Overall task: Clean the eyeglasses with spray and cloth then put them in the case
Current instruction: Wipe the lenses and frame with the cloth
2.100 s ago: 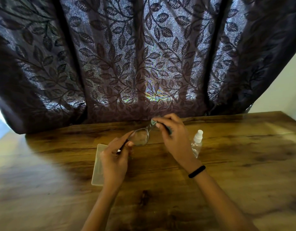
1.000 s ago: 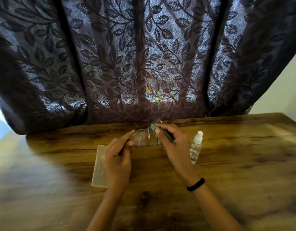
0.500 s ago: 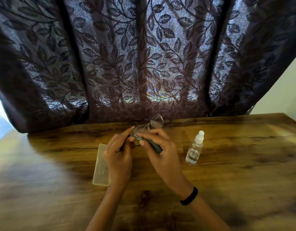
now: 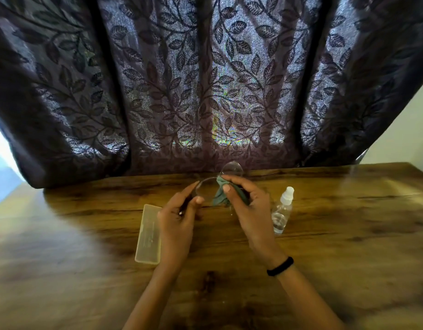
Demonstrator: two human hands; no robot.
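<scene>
Thin-rimmed eyeglasses [image 4: 232, 169] are held above the wooden table [image 4: 348, 246], lenses facing up and away. My left hand [image 4: 178, 222] pinches the frame at its left end. My right hand [image 4: 249, 210] pinches a grey-green cloth [image 4: 220, 195] against the nearer lens with thumb and fingers. A small clear spray bottle [image 4: 282, 210] with a white cap stands just right of my right hand. The pale translucent glasses case [image 4: 148, 234] lies closed on the table, partly hidden behind my left hand.
A dark leaf-patterned curtain [image 4: 205, 79] hangs along the table's far edge. A pale wall [image 4: 405, 132] shows at the right. A black band sits on my right wrist [image 4: 280, 266].
My right hand has shifted the cloth along the glasses between the lenses, moving left and then slightly back right. My left hand keeps its hold on the frame. Bottle and case have not moved.
</scene>
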